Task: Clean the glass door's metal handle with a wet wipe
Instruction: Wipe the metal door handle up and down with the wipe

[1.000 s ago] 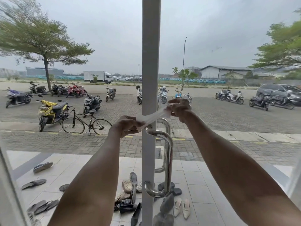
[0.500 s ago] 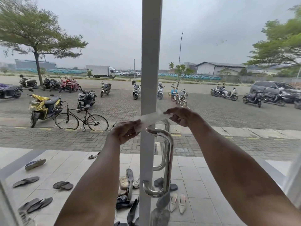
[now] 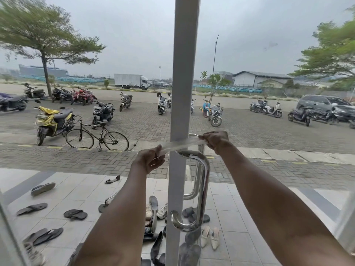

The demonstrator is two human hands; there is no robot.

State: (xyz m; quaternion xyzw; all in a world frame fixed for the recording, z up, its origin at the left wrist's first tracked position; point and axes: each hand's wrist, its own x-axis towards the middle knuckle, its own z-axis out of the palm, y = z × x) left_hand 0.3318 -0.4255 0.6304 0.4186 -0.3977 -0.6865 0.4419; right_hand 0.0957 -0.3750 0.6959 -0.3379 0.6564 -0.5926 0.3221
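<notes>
A shiny metal D-shaped handle (image 3: 202, 187) is fixed to the white door frame post (image 3: 185, 73) of the glass door. A white wet wipe (image 3: 182, 144), stretched into a narrow strip, runs across the post just above the handle's top bend. My left hand (image 3: 148, 160) pinches the wipe's left end, left of the post. My right hand (image 3: 216, 140) grips the right end, slightly higher and right of the post. A second handle (image 3: 194, 189) shows behind the glass.
Through the glass, several shoes and sandals (image 3: 153, 210) lie on a tiled porch. Beyond are a bicycle (image 3: 97, 137), parked scooters (image 3: 51, 121) and a car (image 3: 324, 104) on paving. A glass panel edge (image 3: 11, 237) stands at lower left.
The wipe has slid along the top of the handle: my left hand dropped a little and my right hand shifted, keeping the strip taut. My view drifted slightly.
</notes>
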